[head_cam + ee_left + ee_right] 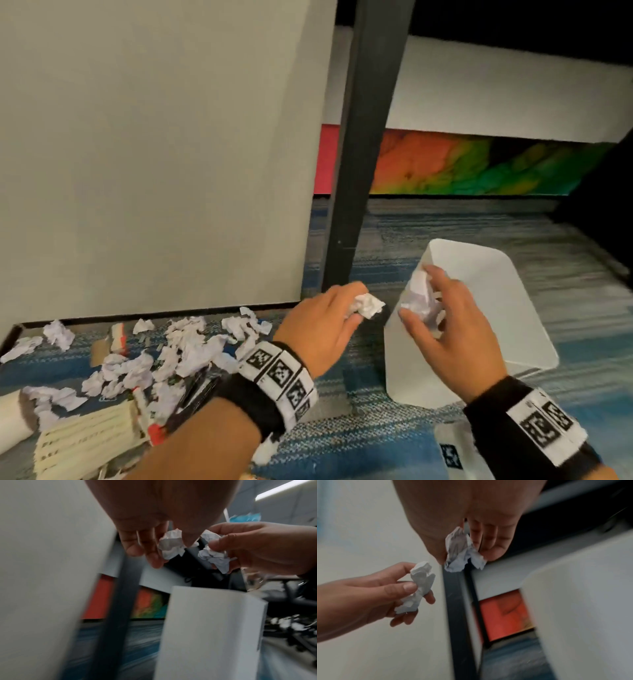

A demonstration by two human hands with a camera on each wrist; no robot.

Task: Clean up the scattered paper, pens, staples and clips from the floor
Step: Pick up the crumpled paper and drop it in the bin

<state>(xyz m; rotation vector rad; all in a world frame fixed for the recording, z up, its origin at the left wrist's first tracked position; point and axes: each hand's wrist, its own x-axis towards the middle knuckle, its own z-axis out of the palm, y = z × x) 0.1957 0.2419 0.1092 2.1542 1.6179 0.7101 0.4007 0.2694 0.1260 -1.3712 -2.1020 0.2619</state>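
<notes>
Holding a crumpled wad (368, 305) in your left hand (323, 330), you've got the fingers and thumb curled round it, pinching it just short of the bin (493, 308) at about 9 o'clock of its rim. Your right hand (445, 329) sits over the near-left corner of the bin's mouth with a second wad (423, 301) clamped between thumb and fingertips, part of it hanging loose below the fingers (488, 540) in the right wrist view. The two wads are near each other but not touching. The bin is white, open-topped, standing on the blue striped carpet (445, 233), just beside a dark desk leg (363, 137) at its 10 o'clock. Over at your 9 o'clock, along the foot of a grey panel (154, 154), the rest of the mess lies on the floor: a heap of paper scraps (185, 346), a couple of dark pens (195, 394) poking out from under your left wrist, and a cream pad (85, 442) at 7 o'clock. Can't make out any staples or clips for sure, too blurry. A white tagged box (455, 452) sits at 5 o'clock, partly under your right wrist.
</notes>
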